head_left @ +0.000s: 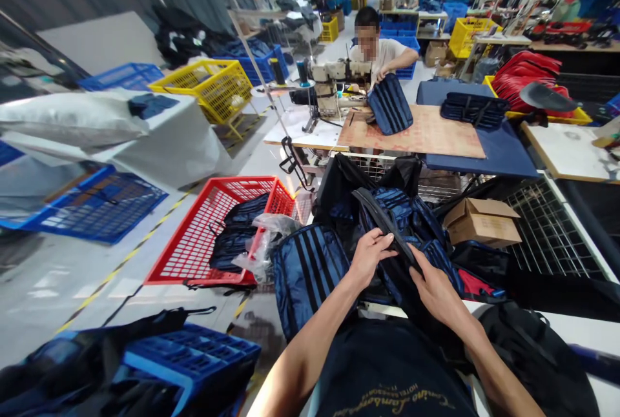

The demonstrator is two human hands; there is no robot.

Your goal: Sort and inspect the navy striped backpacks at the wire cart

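Note:
In the head view, a blue and black fabric bag (pixel 390 278) lies in front of my body, with a long dark band (pixel 380 217) along its edge. My left hand (pixel 369 259) is closed on this band, thumb on top and fingers pressed against it. A little lower and to the right, my right hand (pixel 433 284) grips the same edge between thumb and fingers. A blue panel with black stripes (pixel 310 268) rests left of my left forearm. More blue and black bag pieces (pixel 400 204) are heaped just beyond my hands.
A red crate (pixel 194 230) holding dark pieces and clear plastic stands to the left. An opened cardboard box (pixel 482 220) sits at right on a wire rack (pixel 552 230). Across from me, a co-worker (pixel 387 49) holds a striped panel (pixel 390 104) beside a sewing machine (pixel 334 84).

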